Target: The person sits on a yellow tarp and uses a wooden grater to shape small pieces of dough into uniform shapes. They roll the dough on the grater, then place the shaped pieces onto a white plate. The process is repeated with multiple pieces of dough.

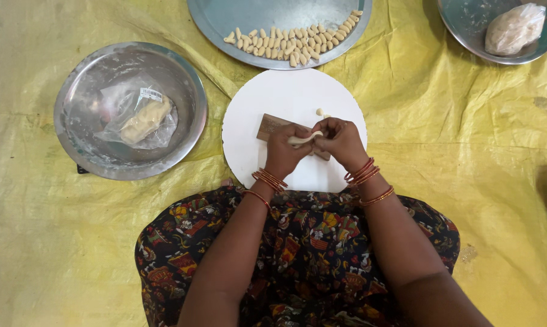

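Pale dough strip (304,139) sits pinched between my left hand (283,151) and right hand (340,142), above the white round board (249,121) and wooden block (267,126). Pulled unevenly, I judge it could tear or drop. Yellow plastic sheet (467,181) covers the floor; steel plates (79,109) ring me.

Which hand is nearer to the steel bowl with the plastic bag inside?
The left hand. It is to the right of the steel bowl, over the white round board; the right hand is farther right.
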